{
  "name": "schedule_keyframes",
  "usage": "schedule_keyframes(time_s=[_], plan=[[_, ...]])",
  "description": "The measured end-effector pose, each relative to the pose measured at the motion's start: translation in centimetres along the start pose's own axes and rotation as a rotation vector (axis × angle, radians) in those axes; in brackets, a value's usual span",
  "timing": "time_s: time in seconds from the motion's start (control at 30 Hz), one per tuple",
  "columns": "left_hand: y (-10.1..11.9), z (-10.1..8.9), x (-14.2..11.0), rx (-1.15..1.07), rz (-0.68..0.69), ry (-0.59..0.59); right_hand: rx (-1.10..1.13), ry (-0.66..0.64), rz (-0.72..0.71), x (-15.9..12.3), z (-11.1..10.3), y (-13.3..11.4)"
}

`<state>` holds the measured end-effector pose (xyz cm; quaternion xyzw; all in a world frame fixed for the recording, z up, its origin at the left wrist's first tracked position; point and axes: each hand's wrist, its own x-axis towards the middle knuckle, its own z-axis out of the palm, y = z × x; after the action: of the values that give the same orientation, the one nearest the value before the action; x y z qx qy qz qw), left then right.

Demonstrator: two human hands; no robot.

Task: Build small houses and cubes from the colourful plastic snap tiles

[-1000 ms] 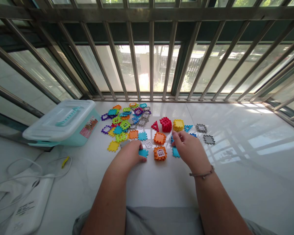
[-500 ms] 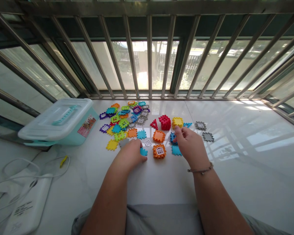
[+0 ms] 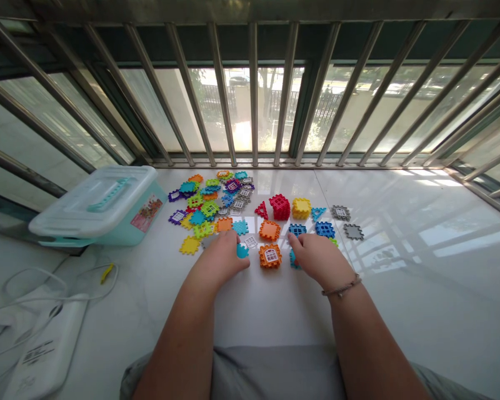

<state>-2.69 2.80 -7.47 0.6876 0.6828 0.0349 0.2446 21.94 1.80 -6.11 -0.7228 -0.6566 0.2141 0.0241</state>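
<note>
My left hand (image 3: 219, 258) is closed around a light-blue notched building tile (image 3: 242, 251) on the floor, thumb at its near side; the fingers hide part of it. My right hand (image 3: 320, 255) bends over another light-blue tile (image 3: 292, 259), mostly covered, which shows between thumb and index finger. Just beyond that lies a blue window tile (image 3: 297, 229). Between my hands sit an orange stack with a white window piece (image 3: 270, 255) and an orange block (image 3: 269, 230). A loose white window piece (image 3: 250, 242) lies beside the left-hand tile.
A mixed pile of coloured tiles (image 3: 210, 208) spreads to the left. Further back stand a red cube (image 3: 279, 206) and a yellow stack (image 3: 301, 208). Grey tiles (image 3: 354, 231) lie right. A lidded teal box (image 3: 98, 205) and a power strip (image 3: 50, 344) are at left, metal railing (image 3: 254, 100) behind.
My right hand has moved down and nearer from beside the yellow stack to the light-blue tile, uncovering the blue tiles. My left hand stays almost where it was.
</note>
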Motion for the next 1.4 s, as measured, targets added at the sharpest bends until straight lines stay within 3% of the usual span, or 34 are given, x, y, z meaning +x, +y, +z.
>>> schedule_keyframes(time_s=[0.1, 0.2, 0.27, 0.37, 0.47, 0.57, 0.67, 0.83, 1.07, 1.27, 1.4], plan=[[-0.2, 0.0, 0.2, -0.127, 0.041, 0.088, 0.023, 0.05, 0.007, -0.2, -0.4, 0.0], [0.2, -0.2, 0.1, -0.478, 0.034, 0.114, 0.165, 0.254, -0.065, -0.5, -0.9, 0.0], [0.8, -0.6, -0.2, -0.866, 0.053, 0.06, 0.317, 0.414, -0.192, -0.9, -1.1, -0.1], [2.0, -1.3, -0.8, -1.454, 0.045, -0.119, 0.522, 0.548, -0.423, -1.8, -1.2, -0.4], [3.1, -2.0, -1.3, -1.719, -0.056, -0.227, 0.587, 0.585, -0.679, -2.4, -0.9, -0.9], [3.7, -2.1, -1.4, -1.771, -0.063, -0.279, 0.57, 0.611, -0.86, -2.6, -0.6, -1.3], [3.7, -1.8, -1.2, -1.78, -0.053, -0.318, 0.562, 0.616, -0.933, -2.6, -0.4, -1.6], [3.7, -1.1, -1.2, -1.69, -0.094, -0.394, 0.545, 0.566, -0.912, -2.4, -0.1, -1.7], [4.0, -0.6, -1.6, -1.488, 0.083, -0.38, 0.473, 0.512, -0.898, -2.2, 0.0, -1.9], [4.2, -0.5, -1.9, -1.435, -0.047, -0.43, 0.442, 0.511, -0.949, -2.1, 0.0, -2.0], [4.2, -0.7, -1.6, -1.514, -0.03, -0.383, 0.511, 0.535, -0.918, -2.2, 0.1, -2.1]])
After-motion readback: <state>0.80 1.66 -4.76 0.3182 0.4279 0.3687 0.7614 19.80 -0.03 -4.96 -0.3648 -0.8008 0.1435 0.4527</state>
